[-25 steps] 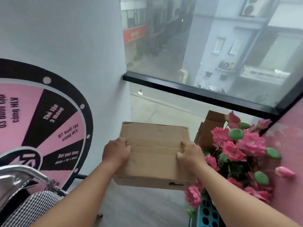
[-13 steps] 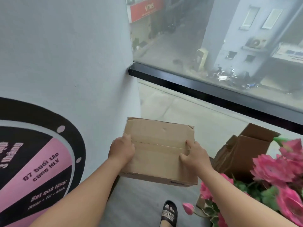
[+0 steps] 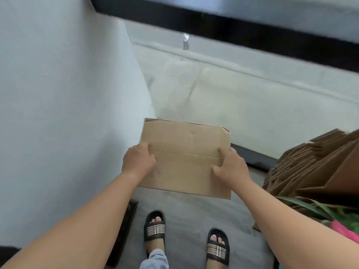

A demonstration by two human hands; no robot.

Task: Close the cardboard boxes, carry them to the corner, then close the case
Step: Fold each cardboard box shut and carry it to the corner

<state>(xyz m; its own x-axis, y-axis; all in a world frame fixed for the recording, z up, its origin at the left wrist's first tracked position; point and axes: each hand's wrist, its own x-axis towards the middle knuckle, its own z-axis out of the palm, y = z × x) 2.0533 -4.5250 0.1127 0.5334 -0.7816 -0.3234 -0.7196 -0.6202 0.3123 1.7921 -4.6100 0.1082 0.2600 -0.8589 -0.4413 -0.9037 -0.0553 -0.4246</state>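
The cardboard box (image 3: 184, 158) has its top flaps folded flat and meeting along a seam across the middle, so by the look of it the closing of this one is done and the carrying step is in hand. It is held out in front of the person, close to the white wall (image 3: 64, 105) on its left and just short of the corner where that wall meets the low window ledge (image 3: 242, 84); whether its base already touches the floor cannot be told from above. The left hand (image 3: 138, 162) grips the left edge, fingers curled over the side and thumb lying on the top near the seam. The right hand (image 3: 230, 166) grips the right edge in the same way, thumb on top and fingers wrapped down the side. Below are the person's two feet in black sandals (image 3: 154, 226) on the grey floor (image 3: 186, 210), and to the right a stack of flattened brown cardboard (image 3: 310, 164) with some green leaves and a pink flower (image 3: 342, 230) under it. The next move, as I judge it, calls for lowering the box level into the corner, snug to the wall, then letting go with both hands without springing the flaps.
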